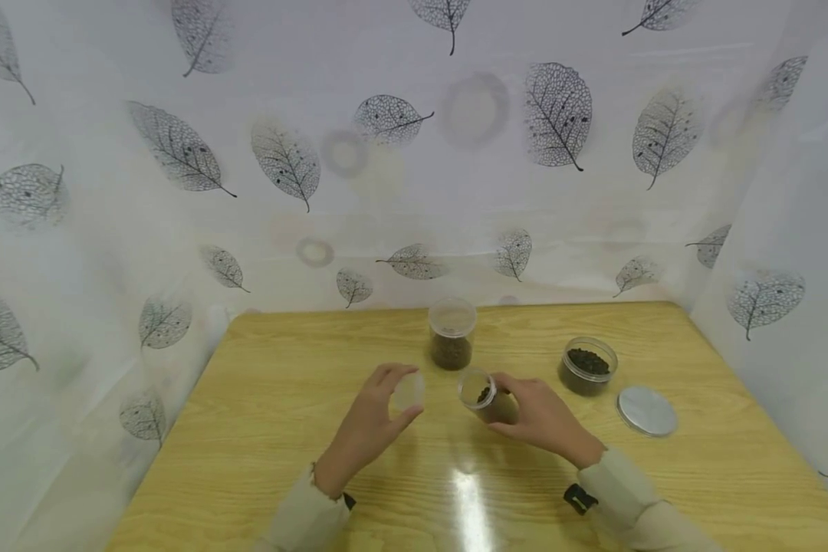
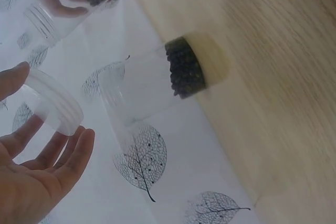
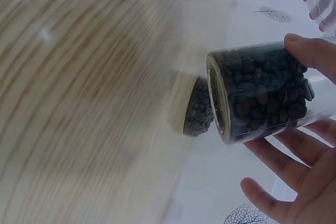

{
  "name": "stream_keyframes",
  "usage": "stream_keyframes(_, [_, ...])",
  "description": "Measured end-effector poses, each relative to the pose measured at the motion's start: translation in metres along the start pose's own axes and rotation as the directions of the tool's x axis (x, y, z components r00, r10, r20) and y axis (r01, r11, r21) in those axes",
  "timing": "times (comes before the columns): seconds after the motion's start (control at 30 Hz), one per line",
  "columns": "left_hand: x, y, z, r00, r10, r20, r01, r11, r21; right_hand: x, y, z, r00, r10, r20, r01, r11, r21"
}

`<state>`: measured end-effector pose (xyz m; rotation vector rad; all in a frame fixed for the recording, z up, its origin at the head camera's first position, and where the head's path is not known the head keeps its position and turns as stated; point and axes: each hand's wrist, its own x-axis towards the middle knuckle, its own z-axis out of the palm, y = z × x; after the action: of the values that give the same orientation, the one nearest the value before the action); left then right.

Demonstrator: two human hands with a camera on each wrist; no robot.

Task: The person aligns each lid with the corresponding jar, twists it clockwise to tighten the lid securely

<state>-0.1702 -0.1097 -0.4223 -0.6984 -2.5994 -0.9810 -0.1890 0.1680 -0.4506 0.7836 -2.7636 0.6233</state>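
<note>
My left hand (image 1: 369, 418) pinches a clear round plastic lid (image 1: 409, 392) on edge between thumb and fingers, above the table. Facing it, my right hand (image 1: 541, 414) grips a clear jar (image 1: 501, 412), tilted with its uncovered mouth toward the lid; a gap separates the two. Dark coffee beans (image 3: 262, 90) fill the lower part of this jar, as the right wrist view shows. Just behind the hands a second clear jar (image 1: 451, 353) stands upright, partly filled with dark beans; neither hand touches it.
Right of my right hand stands a short, wide clear jar (image 1: 585, 382) of dark beans, uncovered. A silver round lid (image 1: 647, 412) lies flat near it on the wooden table (image 1: 262, 399). White leaf-print sheeting (image 1: 400, 207) hangs behind and at both sides.
</note>
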Motion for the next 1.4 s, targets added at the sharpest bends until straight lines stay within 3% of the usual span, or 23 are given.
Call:
stream_keyframes(0.2, [0.005,0.002,0.003,0.998,0.04,0.053,-0.041,0.999,0.02,-0.005,0.006,-0.001,1.0,-0.024,0.012,0.025,0.998,-0.056])
stream_keyframes(0.37, [0.007,0.005,0.008,0.994,0.088,0.061,-0.089,0.996,0.013,-0.007,0.008,-0.002,0.999,-0.034,0.019,0.035,0.996,-0.087])
stream_keyframes(0.9, [0.008,0.023,0.038,0.992,0.066,0.112,-0.059,0.996,-0.066,-0.012,0.012,0.003,0.996,-0.082,0.02,0.084,0.992,-0.098])
stream_keyframes(1.13, [0.013,0.031,0.048,0.987,0.122,0.106,-0.119,0.992,-0.041,-0.014,0.014,0.005,0.995,-0.094,0.031,0.096,0.991,-0.089])
stream_keyframes(1.4, [0.018,0.037,0.053,0.984,0.132,0.119,-0.132,0.991,-0.006,-0.014,0.014,0.005,0.994,-0.101,0.041,0.104,0.991,-0.089])
